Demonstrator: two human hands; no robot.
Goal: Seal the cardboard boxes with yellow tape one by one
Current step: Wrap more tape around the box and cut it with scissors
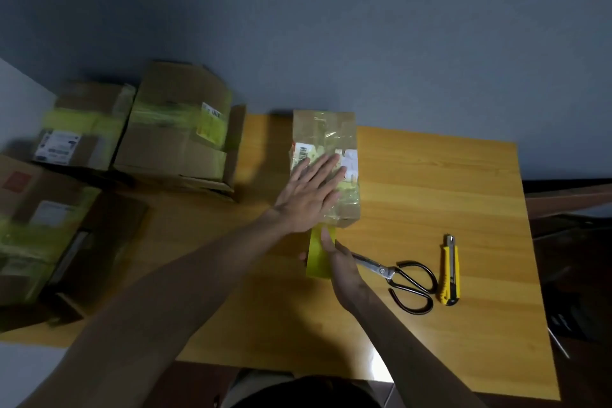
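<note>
A narrow cardboard box [326, 129] lies lengthwise in the middle of the wooden table [430, 175], with white labels and shiny tape on its top. My left hand [311, 192] lies flat on the box top with straight fingers, pressing down. A strip of yellow tape [318, 258] hangs from the box's near end over the table. My right hand [341, 262] holds that strip, with its thumb on top of the tape and its fingers beneath; the roll is not visible.
Black-handled scissors [407, 278] lie just right of my right hand, and a yellow utility knife [449, 270] lies beyond them. Three larger boxes with yellow tape [178, 129] [82, 129] [43, 235] crowd the table's left side. The table's right edge [530, 242] is close to the knife.
</note>
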